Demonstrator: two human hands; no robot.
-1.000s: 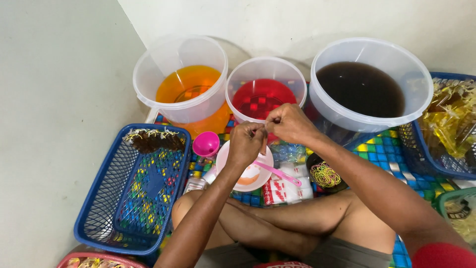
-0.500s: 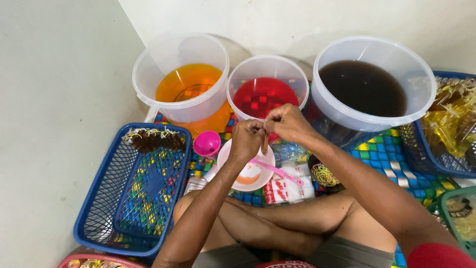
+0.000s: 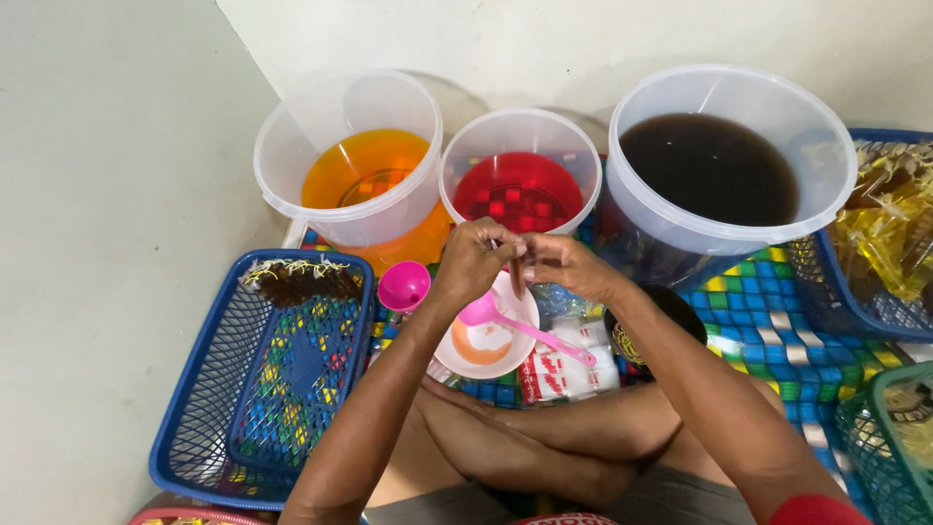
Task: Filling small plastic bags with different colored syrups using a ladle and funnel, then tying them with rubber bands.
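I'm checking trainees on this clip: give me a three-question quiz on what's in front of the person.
1. True or false: the largest tub holds dark brown liquid.
2. Which tub is directly beyond the two hands: A) the orange tub, B) the red tub, C) the blue basket?
3. What lies across the small bowl below the hands?

Key
1. True.
2. B. The left hand and right hand meet just in front of it, pinching something small I cannot make out.
3. A pink scoop with a long handle.
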